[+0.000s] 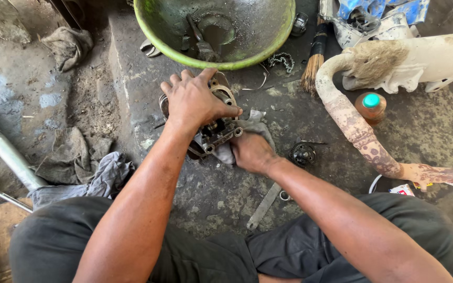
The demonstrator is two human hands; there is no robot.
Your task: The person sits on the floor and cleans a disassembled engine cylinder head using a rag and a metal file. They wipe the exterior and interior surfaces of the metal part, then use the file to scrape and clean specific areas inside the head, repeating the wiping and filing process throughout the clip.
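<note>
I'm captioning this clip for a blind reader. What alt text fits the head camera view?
Seen from above, a seated person's left hand grips a greasy metal engine part on a grimy concrete floor, while the right hand presses a grey rag against it. A green basin holding tools sits just beyond, and a rusty exhaust pipe curves at right.

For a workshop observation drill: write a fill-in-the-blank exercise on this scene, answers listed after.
1. The left hand presses down on a metal ____ part.
2. The right hand holds a grey ____ against that part.
3. The big basin above the hands has a ____ rim.
4. The small bottle beside the rusty pipe has a ____ cap.

Missing words: engine; rag; green; green
</note>
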